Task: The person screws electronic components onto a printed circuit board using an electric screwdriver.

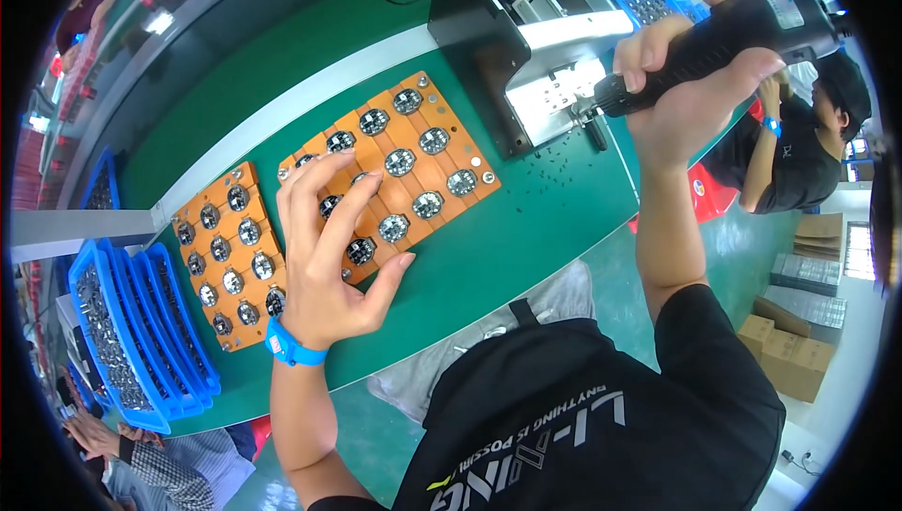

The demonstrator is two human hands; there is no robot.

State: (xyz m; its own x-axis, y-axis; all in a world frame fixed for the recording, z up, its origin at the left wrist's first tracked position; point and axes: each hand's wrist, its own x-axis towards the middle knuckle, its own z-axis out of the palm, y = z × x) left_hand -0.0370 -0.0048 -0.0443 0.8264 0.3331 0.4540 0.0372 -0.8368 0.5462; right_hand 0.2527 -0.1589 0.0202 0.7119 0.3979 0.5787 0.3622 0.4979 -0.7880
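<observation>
My right hand [691, 102] is wrapped round a black electric screwdriver [723, 46], which lies almost level. Its tip reaches the lit metal front of a black and silver screw feeder [489, 51]; whether a screw sits on the tip is too small to tell. My left hand [324, 248] spreads its fingers over the left part of an orange fixture plate [477, 152], hiding some of it. Rows of round circuit boards [399, 162] sit in this plate. Beside it, left of my hand, lies a second orange plate [235, 335] filled with similar round boards.
Blue trays of small parts [155, 323] stand stacked at the table's left end. Another blue tray [648, 4] is behind the feeder. Tiny dark bits [554, 173] litter the green tabletop [470, 267]. People sit at right [799, 149] and lower left [178, 464].
</observation>
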